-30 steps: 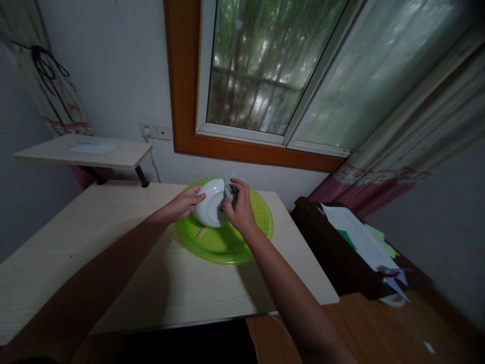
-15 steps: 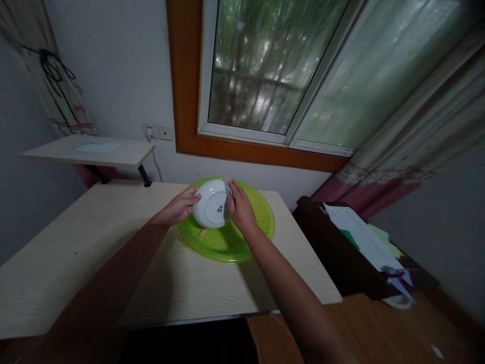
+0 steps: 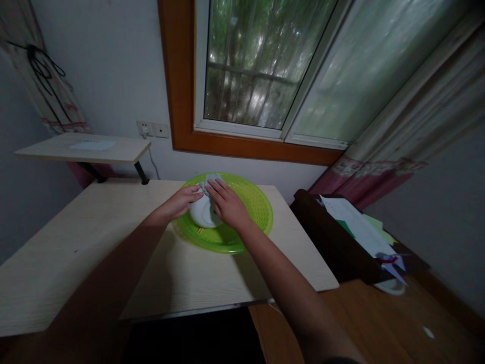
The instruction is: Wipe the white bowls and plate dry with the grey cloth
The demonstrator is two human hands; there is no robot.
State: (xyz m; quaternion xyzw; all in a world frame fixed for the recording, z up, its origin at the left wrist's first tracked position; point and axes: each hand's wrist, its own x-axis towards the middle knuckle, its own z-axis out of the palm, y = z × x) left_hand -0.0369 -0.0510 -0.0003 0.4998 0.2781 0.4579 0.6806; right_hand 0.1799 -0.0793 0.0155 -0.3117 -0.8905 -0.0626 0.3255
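Note:
A white bowl (image 3: 203, 215) is tilted above a round green plastic basket (image 3: 261, 222). My left hand (image 3: 180, 203) grips its left edge, thumb on the near surface. My right hand (image 3: 229, 205) presses a grey cloth (image 3: 213, 178) against the upper part of the bowl, its fingers stretched over the cloth. The right hand covers the bowl's right side and most of the small printed mark on it. Tips of wooden chopsticks (image 3: 200, 230) show in the basket just below the bowl.
The basket stands on a pale wooden table (image 3: 204, 278). A raised shelf (image 3: 83, 146) with a paper on it is at the left. Beyond the table are a window (image 3: 257, 76) and wall sockets (image 3: 152, 129). A dark brown piece of furniture (image 3: 333, 237) with papers is at the right.
My right hand has slid the cloth from the bowl's right edge leftward over its upper part, now covering more of the bowl. My left hand keeps its hold. The view has shifted slightly.

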